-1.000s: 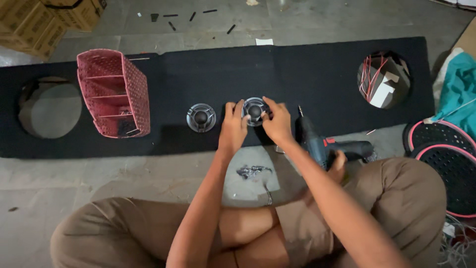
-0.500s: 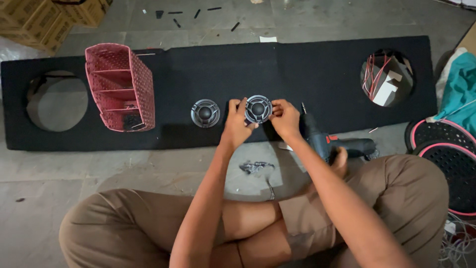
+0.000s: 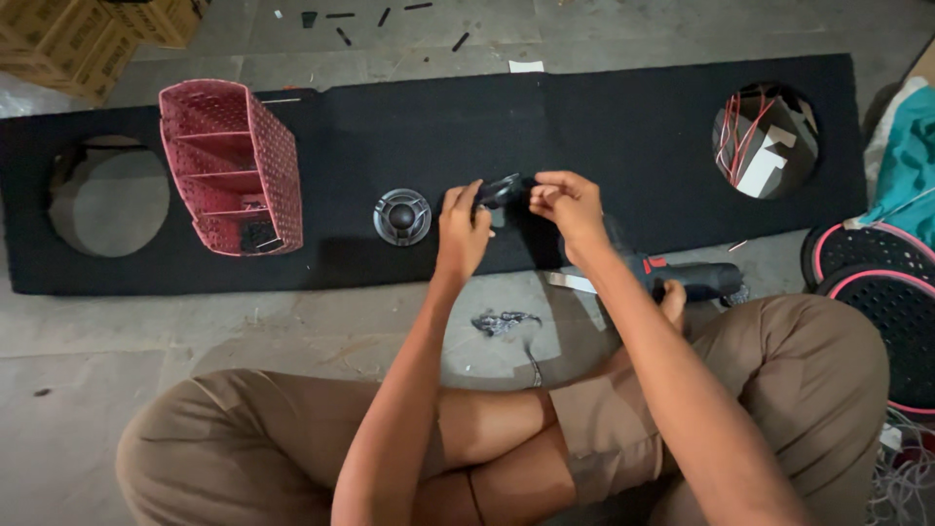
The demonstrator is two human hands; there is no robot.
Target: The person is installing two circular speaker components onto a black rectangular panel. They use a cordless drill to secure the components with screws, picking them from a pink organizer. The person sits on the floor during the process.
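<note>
A person sits cross-legged on a concrete floor (image 3: 117,341), a tangle of wire (image 3: 504,320) and a power drill (image 3: 682,280) lying just beyond the knees. Above the near edge of a long black carpeted board (image 3: 584,107), the left hand (image 3: 462,232) and right hand (image 3: 568,206) together grip a small black speaker (image 3: 500,192), tilted on edge. Another small round speaker (image 3: 401,216) rests on the board just left, a pink plastic basket (image 3: 234,166) farther left.

- My arms are bare to the elbow and beyond — no sleeves, watch or bands showing.
- I wear khaki-brown shorts (image 3: 292,438) — loose, creased cloth, hemmed at the knee.
- No gloves, no rings.
</note>
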